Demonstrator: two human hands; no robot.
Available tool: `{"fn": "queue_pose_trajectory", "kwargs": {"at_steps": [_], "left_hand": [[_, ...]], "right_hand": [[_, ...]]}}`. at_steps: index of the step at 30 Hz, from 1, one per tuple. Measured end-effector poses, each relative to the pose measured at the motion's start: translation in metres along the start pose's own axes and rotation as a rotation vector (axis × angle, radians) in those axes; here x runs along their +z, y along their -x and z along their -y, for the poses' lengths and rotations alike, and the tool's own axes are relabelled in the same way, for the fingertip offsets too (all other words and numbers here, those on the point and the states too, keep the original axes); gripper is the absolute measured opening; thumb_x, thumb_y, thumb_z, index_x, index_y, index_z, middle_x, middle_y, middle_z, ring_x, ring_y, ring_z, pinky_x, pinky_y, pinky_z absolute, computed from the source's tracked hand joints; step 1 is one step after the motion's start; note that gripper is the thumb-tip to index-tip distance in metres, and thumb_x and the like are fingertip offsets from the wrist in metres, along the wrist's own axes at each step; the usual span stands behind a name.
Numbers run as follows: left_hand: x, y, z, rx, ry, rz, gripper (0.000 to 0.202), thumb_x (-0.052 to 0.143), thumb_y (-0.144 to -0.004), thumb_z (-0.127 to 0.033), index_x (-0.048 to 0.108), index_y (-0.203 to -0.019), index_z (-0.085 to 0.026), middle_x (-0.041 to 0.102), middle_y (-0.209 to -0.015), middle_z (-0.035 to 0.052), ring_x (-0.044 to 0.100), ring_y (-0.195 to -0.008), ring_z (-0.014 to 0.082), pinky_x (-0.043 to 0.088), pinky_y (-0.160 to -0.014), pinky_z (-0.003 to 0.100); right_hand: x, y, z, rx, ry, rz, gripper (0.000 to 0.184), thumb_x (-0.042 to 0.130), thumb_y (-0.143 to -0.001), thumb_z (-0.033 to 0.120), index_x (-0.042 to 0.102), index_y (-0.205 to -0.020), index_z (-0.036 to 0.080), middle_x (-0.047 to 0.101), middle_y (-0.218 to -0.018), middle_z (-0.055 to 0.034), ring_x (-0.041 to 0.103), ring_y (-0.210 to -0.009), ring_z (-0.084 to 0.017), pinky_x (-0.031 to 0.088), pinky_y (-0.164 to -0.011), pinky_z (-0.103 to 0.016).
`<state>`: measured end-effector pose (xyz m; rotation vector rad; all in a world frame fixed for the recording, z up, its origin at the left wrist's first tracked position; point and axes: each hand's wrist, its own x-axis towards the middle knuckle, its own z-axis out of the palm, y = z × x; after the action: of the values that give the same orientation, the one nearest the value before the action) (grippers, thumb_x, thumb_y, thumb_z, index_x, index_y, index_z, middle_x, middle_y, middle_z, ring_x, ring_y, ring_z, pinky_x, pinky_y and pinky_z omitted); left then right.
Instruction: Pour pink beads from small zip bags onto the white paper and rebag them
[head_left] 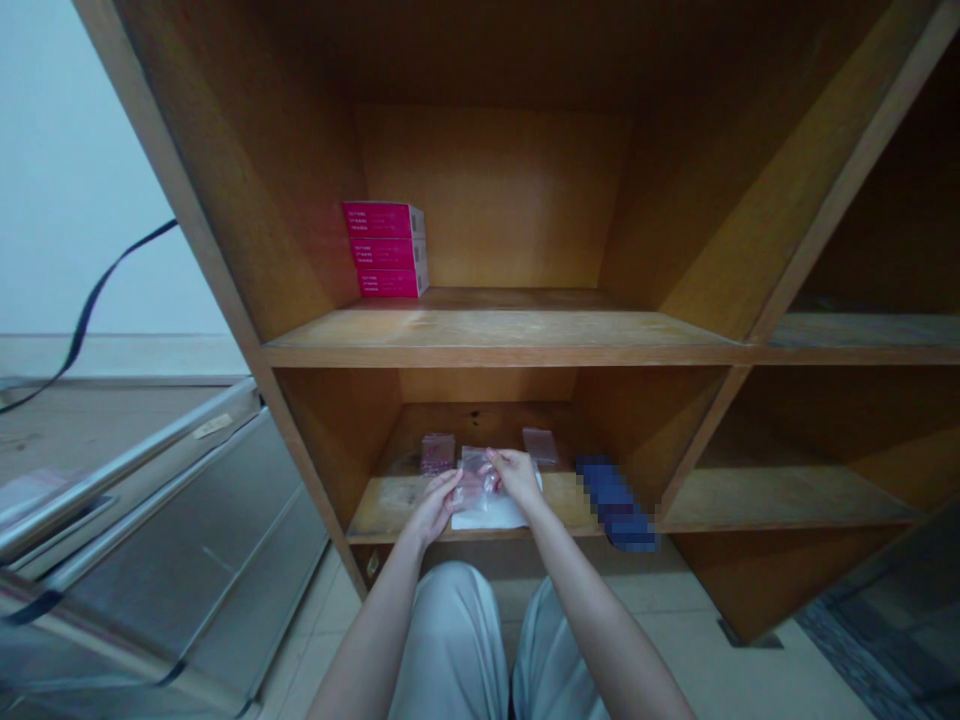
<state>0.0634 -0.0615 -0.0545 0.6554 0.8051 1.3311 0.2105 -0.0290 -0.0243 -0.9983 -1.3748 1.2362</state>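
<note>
Over the lower shelf, both hands are at a small clear plastic bag [474, 488]. My left hand [435, 508] pinches the bag's left side between thumb and fingers. Closed on its upper right part is my right hand [516, 478], with the thumb and fingertips together. Something reddish shows near the right fingertips, too small to make out. A white sheet [487, 519] lies under the bag at the shelf's front. Behind and to the left lies a stack of small clear bags with reddish marks [437, 453]. Another flat clear bag [539, 445] rests behind the right hand.
A pixelated dark blue object [616, 503] lies at the shelf's right, jutting past the front edge. Three pink boxes [386, 252] are stacked on the upper shelf [510, 330]. A metal-framed glass case [187, 540] stands to the left, with a dark strap [94, 300] above it.
</note>
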Motion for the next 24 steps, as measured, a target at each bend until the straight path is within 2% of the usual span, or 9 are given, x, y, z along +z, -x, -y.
{"fn": "queue_pose_trajectory", "kwargs": {"at_steps": [4,6,8,10,13,17,20,24], "left_hand": [[0.001,0.002,-0.002,-0.025,-0.089,0.081,0.018,0.066,-0.065,-0.022,0.056,-0.078,-0.013,0.065,-0.067,0.0034,0.062,-0.057,0.0136,0.052,-0.057,0.026],[0.001,0.002,-0.002,-0.020,-0.113,0.096,0.018,0.065,-0.066,-0.022,0.055,-0.078,-0.013,0.064,-0.066,0.0038,0.062,-0.058,0.0132,0.051,-0.056,0.024],[0.002,0.002,-0.002,-0.007,-0.117,0.070,0.022,0.066,-0.066,-0.021,0.054,-0.082,-0.014,0.064,-0.066,0.0041,0.062,-0.059,0.0132,0.051,-0.055,0.023],[0.002,0.000,-0.001,0.014,-0.119,0.033,0.026,0.066,-0.065,-0.021,0.054,-0.086,-0.014,0.065,-0.068,0.0042,0.063,-0.058,0.0132,0.051,-0.056,0.023],[0.003,-0.001,0.002,0.047,-0.134,-0.001,0.028,0.067,-0.065,-0.022,0.054,-0.088,-0.014,0.065,-0.068,0.0043,0.063,-0.057,0.0130,0.051,-0.055,0.023],[0.003,-0.002,0.004,0.067,-0.166,-0.005,0.029,0.067,-0.065,-0.024,0.053,-0.088,-0.015,0.065,-0.069,0.0043,0.062,-0.054,0.0128,0.051,-0.052,0.022],[0.004,-0.002,0.004,0.061,-0.183,-0.011,0.030,0.065,-0.066,-0.027,0.051,-0.090,-0.016,0.064,-0.068,0.0025,0.061,-0.048,0.0121,0.051,-0.048,0.023],[0.003,-0.002,0.004,0.049,-0.140,0.017,0.029,0.058,-0.072,-0.033,0.047,-0.093,-0.017,0.065,-0.075,0.0049,0.063,-0.053,0.0138,0.052,-0.052,0.025]], "right_hand": [[-0.002,-0.005,-0.001,0.000,-0.004,-0.038,0.042,0.050,-0.070,0.051,0.063,-0.067,0.011,0.065,-0.062,-0.0075,0.046,-0.033,-0.008,0.036,-0.033,-0.020],[-0.003,-0.004,-0.002,-0.004,0.005,-0.056,0.043,0.051,-0.070,0.049,0.063,-0.084,0.011,0.066,-0.066,-0.0066,0.046,-0.034,-0.008,0.037,-0.034,-0.020],[-0.003,-0.001,-0.003,-0.032,0.026,-0.082,0.048,0.052,-0.070,0.047,0.058,-0.103,0.011,0.066,-0.068,-0.0049,0.049,-0.037,-0.009,0.039,-0.036,-0.021],[-0.003,0.004,-0.005,-0.085,0.066,-0.083,0.049,0.054,-0.070,0.044,0.055,-0.109,0.014,0.067,-0.072,-0.0046,0.054,-0.045,-0.011,0.043,-0.042,-0.022],[-0.002,0.011,-0.008,-0.145,0.113,-0.004,0.038,0.054,-0.071,0.042,0.063,-0.097,0.017,0.068,-0.080,-0.0061,0.060,-0.063,-0.016,0.048,-0.056,-0.027],[0.001,0.016,-0.013,-0.172,0.101,0.057,0.031,0.056,-0.070,0.039,0.066,-0.090,0.018,0.066,-0.092,-0.0072,0.061,-0.082,-0.020,0.047,-0.073,-0.034],[-0.001,0.014,-0.014,-0.154,0.079,0.030,0.031,0.058,-0.068,0.038,0.064,-0.091,0.018,0.066,-0.093,-0.0080,0.061,-0.081,-0.020,0.047,-0.074,-0.034],[-0.016,-0.002,-0.014,-0.154,0.035,-0.114,0.028,0.060,-0.065,0.033,0.063,-0.086,0.015,0.066,-0.090,-0.0094,0.061,-0.081,-0.019,0.046,-0.076,-0.033]]}}
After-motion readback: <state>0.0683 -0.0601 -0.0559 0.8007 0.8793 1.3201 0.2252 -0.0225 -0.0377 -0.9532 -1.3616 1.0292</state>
